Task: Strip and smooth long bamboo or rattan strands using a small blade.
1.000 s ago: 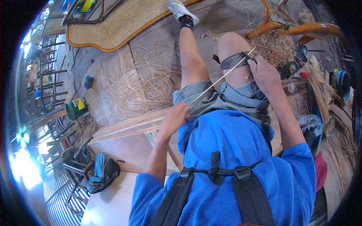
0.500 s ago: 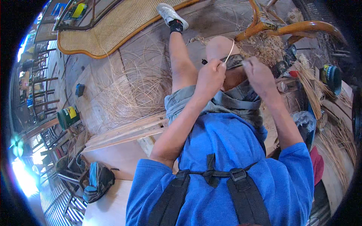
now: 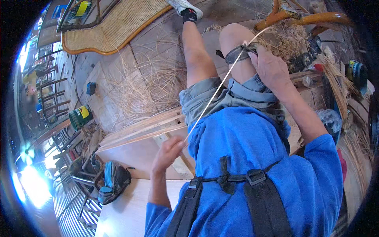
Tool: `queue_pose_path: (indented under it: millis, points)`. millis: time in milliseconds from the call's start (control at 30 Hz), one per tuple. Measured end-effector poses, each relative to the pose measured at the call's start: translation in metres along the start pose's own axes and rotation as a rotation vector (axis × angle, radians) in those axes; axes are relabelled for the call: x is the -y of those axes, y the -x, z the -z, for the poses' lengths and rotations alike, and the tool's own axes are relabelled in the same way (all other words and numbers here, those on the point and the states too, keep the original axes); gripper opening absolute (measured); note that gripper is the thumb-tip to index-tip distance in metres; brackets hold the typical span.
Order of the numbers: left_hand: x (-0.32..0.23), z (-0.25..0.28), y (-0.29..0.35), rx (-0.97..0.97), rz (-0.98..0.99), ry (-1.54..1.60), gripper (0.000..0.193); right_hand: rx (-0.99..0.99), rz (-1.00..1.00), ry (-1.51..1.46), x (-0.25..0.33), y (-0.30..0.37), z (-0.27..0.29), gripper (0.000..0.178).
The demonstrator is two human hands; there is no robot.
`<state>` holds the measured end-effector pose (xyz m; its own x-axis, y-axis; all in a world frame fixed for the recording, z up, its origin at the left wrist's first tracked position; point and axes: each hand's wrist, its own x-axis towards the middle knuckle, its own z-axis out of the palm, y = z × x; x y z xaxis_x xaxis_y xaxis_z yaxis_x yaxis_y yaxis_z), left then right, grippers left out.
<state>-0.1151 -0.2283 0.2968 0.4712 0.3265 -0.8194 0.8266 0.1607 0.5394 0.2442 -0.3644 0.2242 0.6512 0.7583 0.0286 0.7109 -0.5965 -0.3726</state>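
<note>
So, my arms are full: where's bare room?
Pale board between backpack and left sleeve; mostly, plank floor between blue block and woven-cane panel. Crowded: around loose cane strands, and beyond the right hand (shavings, cane bundle).

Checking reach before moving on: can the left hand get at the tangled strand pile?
Probably yes: only wooden planks seem to lie between the left hand and the tangled strand pile, though it holds the pale strip.

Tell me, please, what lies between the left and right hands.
In the head view, a thin pale strip runs from the left hand toward the right hand, passing over the grey shorts.
</note>
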Motion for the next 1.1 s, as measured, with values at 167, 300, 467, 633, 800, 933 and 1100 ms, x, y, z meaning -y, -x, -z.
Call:
queue_pose_path:
  millis: [167, 300, 467, 633, 800, 933, 1100]
  points:
    - [0.108, 0.057, 0.015, -0.111, 0.074, -0.630, 0.024, 0.027, 0.014, 0.019, 0.006, -0.002, 0.010, 0.027]
    - [-0.038, 0.009, -0.044, -0.356, -0.298, -0.630, 0.032, 0.049, -0.038, 0.029, 0.009, 0.003, 0.010, 0.028]
    - [-0.169, -0.071, -0.149, -0.313, -0.683, -0.534, 0.035, 0.031, -0.061, -0.003, 0.012, 0.005, 0.023, 0.027]
    - [-0.192, -0.090, -0.178, -0.273, -0.785, -0.590, 0.037, 0.070, -0.214, -0.045, 0.005, 0.009, 0.029, 0.025]
    - [-0.146, -0.076, -0.148, -0.276, -0.795, -0.496, 0.035, 0.074, -0.209, -0.124, -0.006, 0.012, 0.026, 0.028]
    - [-0.146, -0.086, -0.135, -0.164, -0.576, -0.309, 0.033, 0.039, -0.186, -0.290, -0.031, 0.008, 0.022, 0.031]
    - [-0.186, -0.115, -0.164, -0.225, -0.784, -0.236, 0.031, -0.026, -0.219, -0.237, -0.034, 0.006, 0.017, 0.033]
